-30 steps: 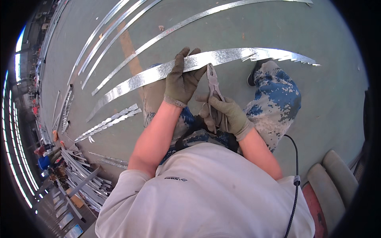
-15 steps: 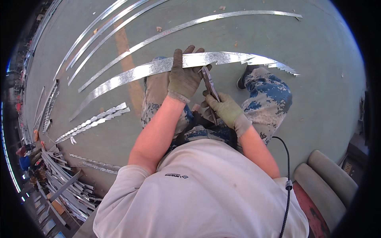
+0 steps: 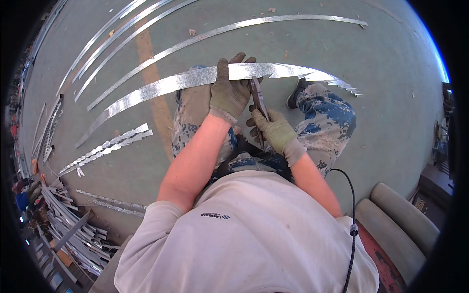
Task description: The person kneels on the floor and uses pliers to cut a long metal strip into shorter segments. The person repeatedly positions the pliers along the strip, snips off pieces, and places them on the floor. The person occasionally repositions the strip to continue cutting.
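A: State the condition of the left hand.
B: The gloved left hand [image 3: 227, 95] grips a flat silvery metal strip [image 3: 159, 91], with the thumb across its upper face and other fingertips projecting past the far edge.
A: Give the position of the metal strip.
B: It spans the area in front of the person, above the floor [image 3: 391, 122], and crosses over the left leg of the camouflage trousers [image 3: 326, 117]. Sawtooth notches line the near edge of its right portion.
A: State the condition of the right hand.
B: The gloved right hand [image 3: 276, 129] is wrapped around the pliers [image 3: 259, 100]. The tool's head meets the near edge in view, just beside the left hand; whether it bites the metal cannot be told.
A: Identify adjacent items.
B: Long narrow strips [image 3: 293, 17] lie beyond; a pair of wavy strips [image 3: 132, 134] lies to the left
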{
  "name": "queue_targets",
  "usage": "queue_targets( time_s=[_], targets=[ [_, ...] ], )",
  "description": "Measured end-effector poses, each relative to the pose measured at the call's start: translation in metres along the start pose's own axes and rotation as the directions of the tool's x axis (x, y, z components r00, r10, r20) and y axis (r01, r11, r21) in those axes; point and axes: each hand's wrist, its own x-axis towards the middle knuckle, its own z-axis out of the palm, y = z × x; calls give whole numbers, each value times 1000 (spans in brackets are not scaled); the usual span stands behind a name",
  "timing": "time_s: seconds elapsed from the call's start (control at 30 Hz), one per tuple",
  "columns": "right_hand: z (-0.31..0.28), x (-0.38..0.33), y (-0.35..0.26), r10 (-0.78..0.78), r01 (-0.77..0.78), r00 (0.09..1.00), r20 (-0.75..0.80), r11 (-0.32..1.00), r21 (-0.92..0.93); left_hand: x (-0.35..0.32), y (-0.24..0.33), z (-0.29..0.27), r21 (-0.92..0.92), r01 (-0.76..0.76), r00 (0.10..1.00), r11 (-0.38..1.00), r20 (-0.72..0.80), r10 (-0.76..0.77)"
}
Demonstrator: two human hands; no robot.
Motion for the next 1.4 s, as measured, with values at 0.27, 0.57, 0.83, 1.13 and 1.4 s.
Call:
queue_targets(
  time_s=[0.27, 0.57, 0.83, 1.13, 1.4],
  targets=[
    [11, -6, -8, 105, -106, 994, 14, 985, 138, 2, -1, -5, -7, -7, 999, 1000, 36, 8],
    [8, 21, 27, -84, 9, 966, -244, 956, -293, 0, -2, -2, 23, -15, 999, 1000, 37, 14],
    [10, 7, 3, 62, -89, 980, -191, 986, -137, -2, -1, 1, 36, -11, 1000, 999, 21, 10],
    [-2, 0, 2, 124, -139, 989, 84, 967, 211, -7, 6, 6, -54, 47, 999, 997, -9, -47],
    [-13, 3, 17, -79, -247, 885, 459, 756, 606, -11, 6, 17, -48, 32, 999, 998, -34, -33]
  ],
)
